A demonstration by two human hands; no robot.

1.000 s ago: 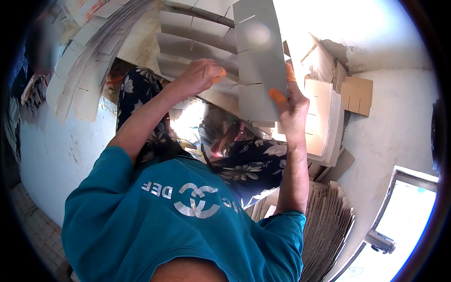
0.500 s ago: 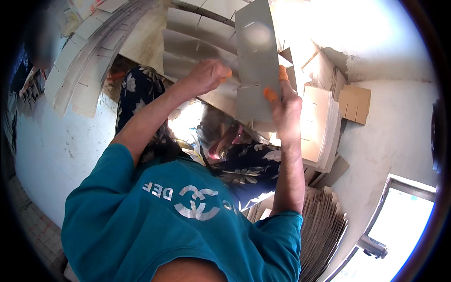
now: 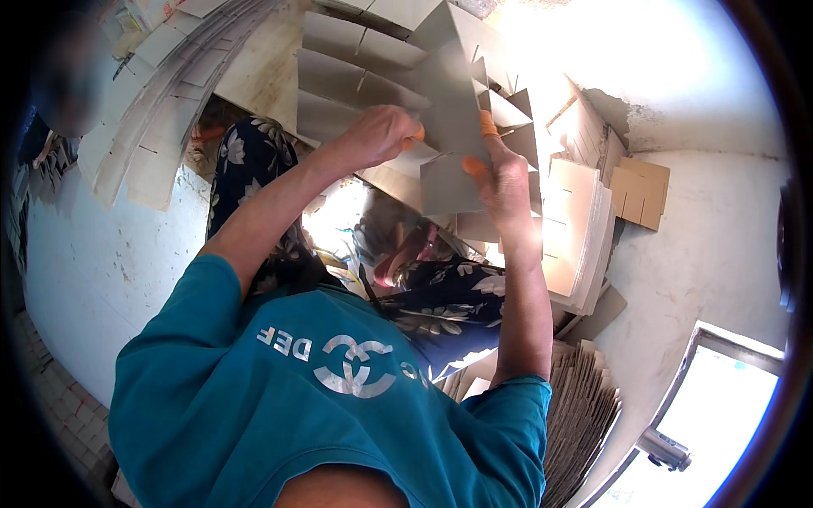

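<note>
My right hand (image 3: 506,179), orange covers on its thumb and a finger, grips the right edge of a tall grey cardboard divider strip (image 3: 449,102). This strip stands across several slotted cardboard strips (image 3: 362,49) lying in rows, and its upper end leans left. My left hand (image 3: 383,137) is closed in a pinch just left of the tall strip, over the nearer rows. An orange cover shows on its fingertip; what lies between its fingers is hidden. Behind my right hand, crossed cardboard strips (image 3: 518,129) form open cells.
Stacked slotted cardboard sheets (image 3: 157,110) fan out at the far left. More cardboard stacks (image 3: 569,224) stand on the right by the wall, with a loose brown piece (image 3: 641,190) behind. A dense cardboard pile (image 3: 580,415) sits near my right elbow. A blurred person (image 3: 72,76) is at far left.
The tall strip has tilted, its upper end now farther left, and my right hand has shifted slightly left and down with it. More crossed strips show behind. My left hand has barely moved.
</note>
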